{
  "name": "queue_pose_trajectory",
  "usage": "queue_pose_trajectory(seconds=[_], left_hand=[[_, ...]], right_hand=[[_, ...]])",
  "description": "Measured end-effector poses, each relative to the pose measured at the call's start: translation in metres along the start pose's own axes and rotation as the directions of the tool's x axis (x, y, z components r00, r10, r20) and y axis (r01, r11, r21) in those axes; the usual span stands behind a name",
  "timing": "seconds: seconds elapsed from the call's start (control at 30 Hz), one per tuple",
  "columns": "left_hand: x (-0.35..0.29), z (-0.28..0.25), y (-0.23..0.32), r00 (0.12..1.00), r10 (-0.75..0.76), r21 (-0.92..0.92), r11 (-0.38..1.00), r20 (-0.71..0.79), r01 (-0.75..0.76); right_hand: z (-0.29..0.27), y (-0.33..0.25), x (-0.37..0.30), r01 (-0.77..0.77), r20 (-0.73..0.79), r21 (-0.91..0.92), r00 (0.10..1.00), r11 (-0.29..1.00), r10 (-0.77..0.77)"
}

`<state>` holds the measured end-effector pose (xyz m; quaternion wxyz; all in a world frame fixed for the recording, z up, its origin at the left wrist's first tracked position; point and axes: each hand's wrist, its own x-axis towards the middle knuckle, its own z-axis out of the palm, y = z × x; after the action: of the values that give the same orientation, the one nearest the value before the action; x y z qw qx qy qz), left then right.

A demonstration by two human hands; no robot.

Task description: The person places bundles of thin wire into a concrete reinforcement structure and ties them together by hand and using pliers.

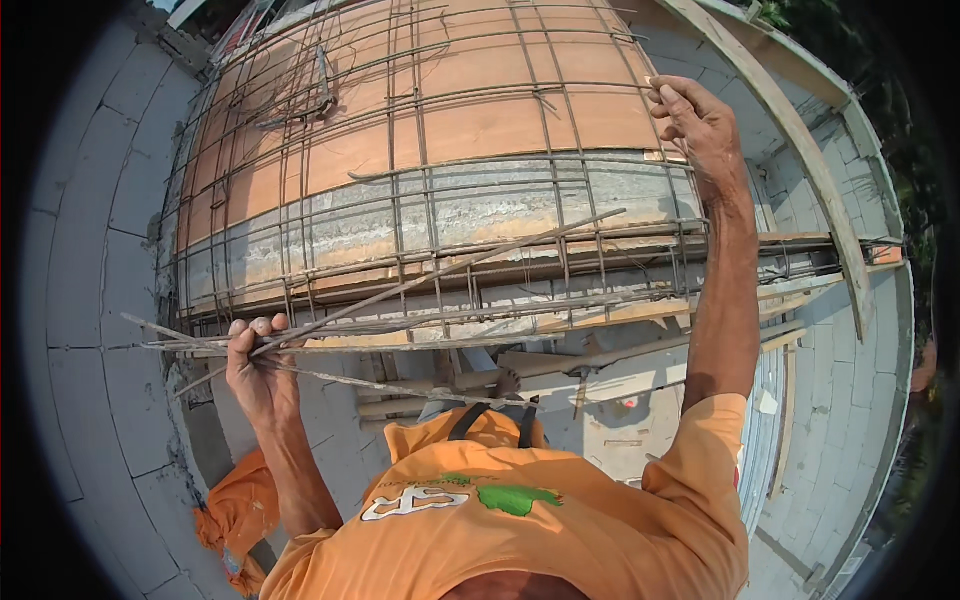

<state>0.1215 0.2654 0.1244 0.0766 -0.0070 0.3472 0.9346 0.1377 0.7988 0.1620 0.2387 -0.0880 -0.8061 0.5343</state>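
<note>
Gripping a loose bundle of thin steel rods (330, 335) at lower left of the frame, your left hand (257, 370) has its fingers curled shut around them; the rods fan out rightward across the middle. Your right hand (697, 118), at upper right, pinches a bar of the rebar grid (430, 190) between narrowed fingers. The grid covers an orange formwork panel (480, 125) filling the upper centre, with grey block walls (85, 250) around.
</note>
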Motion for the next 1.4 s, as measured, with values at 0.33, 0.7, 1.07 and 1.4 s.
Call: queue_pose_trajectory(seconds=[0.33, 0.7, 1.07, 1.4], left_hand=[[0.005, -0.019, -0.014, 0.988, 0.069, 0.088, 0.995, -0.141, -0.057], [-0.004, -0.054, -0.034, 0.966, 0.113, 0.092, 0.991, -0.232, -0.094], [0.001, -0.035, -0.056, 0.841, 0.159, 0.176, 0.981, -0.517, -0.077], [0.001, -0.053, -0.08, 0.866, 0.047, 0.061, 0.998, -0.498, -0.019]], right_hand=[[-0.119, 0.146, 0.016, -0.436, -0.357, -0.12, 0.857, 0.892, 0.371], [-0.084, 0.211, 0.03, -0.6, -0.07, 0.096, 0.792, 0.795, 0.606], [-0.092, 0.245, 0.03, -0.478, 0.018, 0.138, 0.877, 0.868, 0.48], [-0.08, 0.277, 0.045, -0.346, 0.098, 0.168, 0.938, 0.923, 0.333]])
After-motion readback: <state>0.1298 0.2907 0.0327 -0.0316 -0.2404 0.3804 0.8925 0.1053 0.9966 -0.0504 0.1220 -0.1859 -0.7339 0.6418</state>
